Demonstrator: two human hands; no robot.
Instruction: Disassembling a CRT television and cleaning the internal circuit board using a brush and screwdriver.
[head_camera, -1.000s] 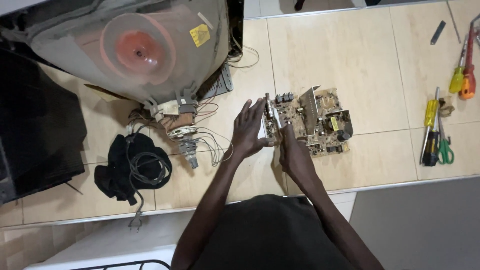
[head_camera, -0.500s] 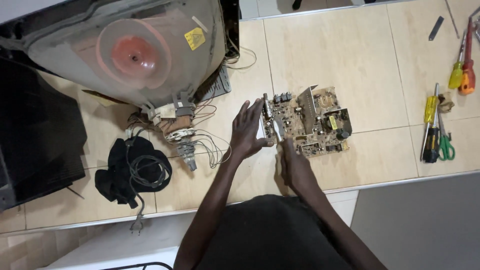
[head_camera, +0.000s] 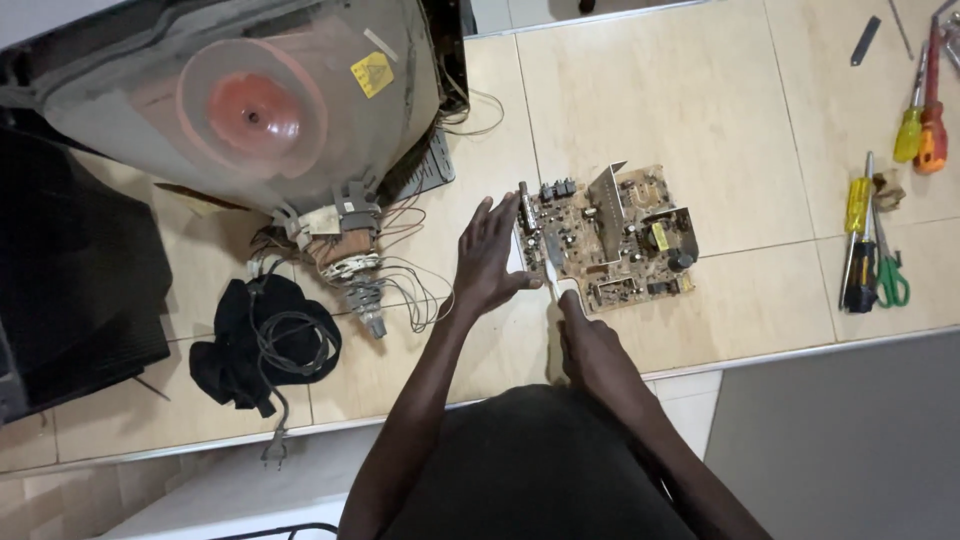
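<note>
A brown circuit board (head_camera: 610, 240) with many small parts lies on the tiled worktop. My left hand (head_camera: 487, 258) rests flat against the board's left edge, fingers spread and pointing away from me. My right hand (head_camera: 588, 340) is closed around a slim tool with a white shaft (head_camera: 557, 277). The tool's tip touches the board near its left side.
A big picture tube (head_camera: 250, 100) with loose wires (head_camera: 405, 285) lies at the left, beside a black casing (head_camera: 70, 280) and a black cloth with a cable (head_camera: 265, 335). Screwdrivers (head_camera: 860, 240), green-handled scissors (head_camera: 888, 275) and more tools (head_camera: 925, 110) lie at the right. The worktop edge (head_camera: 800, 350) runs near me.
My right hand has drawn back towards me, off the board, so more of the white tool shows. The left hand keeps its place at the board's edge.
</note>
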